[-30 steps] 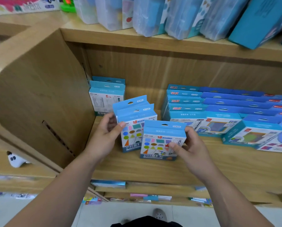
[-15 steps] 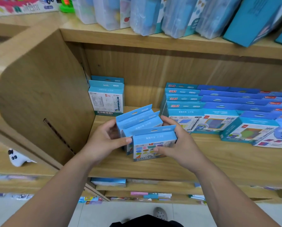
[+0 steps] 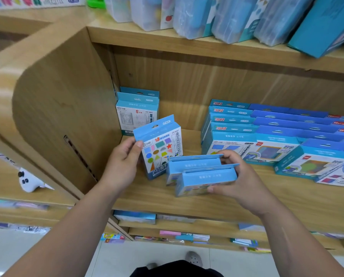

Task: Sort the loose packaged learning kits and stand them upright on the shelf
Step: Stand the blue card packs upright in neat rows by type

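Head view, looking down into a wooden shelf [image 3: 227,204]. Left of centre, at 9 o'clock, the left hand [image 3: 123,162] has its grip closed on one shapes kit [image 3: 161,150], with the thumb on the front face near the left edge and the fingers curled behind. The box tilts left, and whether its base touches the shelf cannot be told.

Just beside it at 3 o'clock, the right hand [image 3: 241,182] wraps its grip around a pair of kits [image 3: 203,176], fingers over the back and thumb at the front. The pair leans toward the viewer, close to the shelf's front edge.

- **Pair of kits:** the two boxes are clamped by one hand only, so the front box could likely slide free and drop off the edge to the floor.
- **Shapes kit:** it is held at one side and may topple if released while it is tilted.
- **Neighbouring stock:** two standing kits [image 3: 137,114] at 11 o'clock and the rows of blue kits [image 3: 267,134] at 2 o'clock sit near enough for a careless push to knock them over.
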`<state>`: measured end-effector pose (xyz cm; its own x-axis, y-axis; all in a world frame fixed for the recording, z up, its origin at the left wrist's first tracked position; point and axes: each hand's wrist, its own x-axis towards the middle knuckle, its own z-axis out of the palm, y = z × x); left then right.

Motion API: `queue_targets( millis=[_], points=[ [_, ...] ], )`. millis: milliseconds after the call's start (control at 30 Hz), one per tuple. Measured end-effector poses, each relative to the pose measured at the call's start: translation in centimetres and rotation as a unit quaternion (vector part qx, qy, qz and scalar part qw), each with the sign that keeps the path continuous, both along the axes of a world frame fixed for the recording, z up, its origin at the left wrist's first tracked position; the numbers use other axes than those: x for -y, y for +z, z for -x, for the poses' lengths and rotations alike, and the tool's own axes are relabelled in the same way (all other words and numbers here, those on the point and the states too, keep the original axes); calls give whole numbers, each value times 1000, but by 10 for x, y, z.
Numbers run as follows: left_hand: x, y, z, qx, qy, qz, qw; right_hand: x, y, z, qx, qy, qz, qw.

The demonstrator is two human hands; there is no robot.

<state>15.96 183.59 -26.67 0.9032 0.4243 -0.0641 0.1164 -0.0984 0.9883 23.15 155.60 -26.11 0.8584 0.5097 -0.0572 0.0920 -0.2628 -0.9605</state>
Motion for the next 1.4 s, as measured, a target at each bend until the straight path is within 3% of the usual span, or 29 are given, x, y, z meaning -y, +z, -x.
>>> queue_targets(
  millis=[167,333,533,700,900,1067,1233,1400],
  points=[
    [1,3,2,-7,-55,-8,998,-13,-1,0,15,-44,12,999],
    [0,9,0,-22,-77,-37,996,-33,0,-2,137,-85,121,980],
    [0,4,5,-34,-134,-32,990,-56,2,-5,179,-117,165,963],
    [9,4,-13,-57,-112,-97,987,-63,3,-7,206,-134,185,951],
    [17,-3,-27,-32,-85,-75,993,-46,-11,-12,209,-165,163,950],
    [30,1,-48,-21,-71,-63,995,-17,-28,-16,249,-258,185,915],
    [35,-3,-66,-18,-59,-53,997,4,-40,-29,233,-269,202,912],
    [40,-11,-73,-59,-7,-185,981,3,-41,-39,227,-246,187,924]
  ],
)
